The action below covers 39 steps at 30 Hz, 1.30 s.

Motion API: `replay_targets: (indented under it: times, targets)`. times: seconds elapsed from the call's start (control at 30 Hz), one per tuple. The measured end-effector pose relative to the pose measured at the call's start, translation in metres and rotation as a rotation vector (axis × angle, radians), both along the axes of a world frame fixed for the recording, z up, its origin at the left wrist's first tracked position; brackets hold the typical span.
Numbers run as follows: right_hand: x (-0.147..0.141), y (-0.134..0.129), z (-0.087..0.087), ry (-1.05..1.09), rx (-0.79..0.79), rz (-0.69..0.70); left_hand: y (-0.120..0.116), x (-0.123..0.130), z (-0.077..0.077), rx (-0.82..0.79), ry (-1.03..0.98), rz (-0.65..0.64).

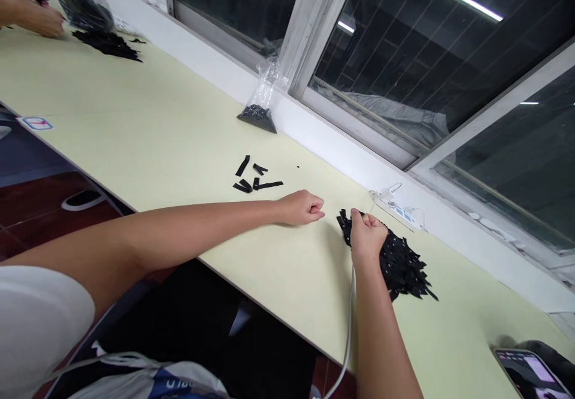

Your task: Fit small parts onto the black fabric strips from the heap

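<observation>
My left hand (304, 207) is closed above the table, thumb against the curled fingers. Anything it holds is hidden or too small to name. Several black fabric strips (269, 185), some folded, lie beyond my left forearm. Over the left end of a heap of black strips (402, 264), my right hand (368, 234) is also closed, its fingers pressed together. Dark strip ends show beside it, but I cannot tell whether they are in its grip or part of the heap. The heap's strips carry small pale spots.
A clear bag (265, 90) with dark small pieces leans by the windowsill. A white cable (349, 327) crosses the table's front edge, and a power strip (402, 213) lies at the back. A phone (530, 372) sits front right. Another person's hand (42, 18) is at far left beside black strips (110, 44).
</observation>
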State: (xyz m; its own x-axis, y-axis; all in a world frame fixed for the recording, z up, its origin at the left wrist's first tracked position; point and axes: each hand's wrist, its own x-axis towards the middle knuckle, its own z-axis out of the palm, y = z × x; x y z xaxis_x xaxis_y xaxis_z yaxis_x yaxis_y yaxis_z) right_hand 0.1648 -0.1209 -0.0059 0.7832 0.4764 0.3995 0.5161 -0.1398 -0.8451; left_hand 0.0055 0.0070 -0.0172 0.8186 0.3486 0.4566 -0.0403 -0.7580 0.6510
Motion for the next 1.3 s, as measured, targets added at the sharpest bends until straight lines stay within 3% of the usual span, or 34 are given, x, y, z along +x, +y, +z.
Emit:
replay_targets:
  times: [0.13,0.23,0.37,0.43,0.67,0.83,0.93,1.07,1.2,1.3]
  targets:
    - [-0.006,-0.002,-0.007,-0.103,-0.116,0.07,0.043,-0.011,0.018,0.07,0.008,0.068]
    - [-0.006,-0.005,-0.008,-0.129,-0.181,0.095,0.094,-0.033,0.03,0.162,-0.028,0.325]
    - [-0.006,-0.006,-0.007,-0.153,-0.228,0.131,0.143,-0.067,0.027,0.131,-0.007,0.617]
    - [-0.007,-0.006,-0.007,-0.177,-0.264,0.156,0.151,-0.077,0.023,0.09,0.081,0.658]
    - [-0.006,-0.004,-0.011,-0.228,-0.327,0.212,0.139,-0.089,0.039,0.1,0.665,0.58]
    - [-0.009,-0.001,-0.011,-0.254,-0.321,0.248,0.136,-0.09,0.044,0.114,0.731,0.568]
    - [-0.012,-0.001,-0.01,-0.254,-0.308,0.271,0.137,-0.087,0.042,0.091,0.698,0.572]
    - [-0.013,0.001,-0.009,-0.265,-0.278,0.282,0.129,-0.066,0.035,0.143,0.472,0.492]
    - [-0.016,0.007,-0.012,-0.099,-0.193,0.322,0.085,-0.03,0.026,0.151,0.245,0.242]
    - [-0.02,0.012,-0.015,0.161,-0.146,0.499,0.039,-0.009,0.02,0.11,0.159,0.038]
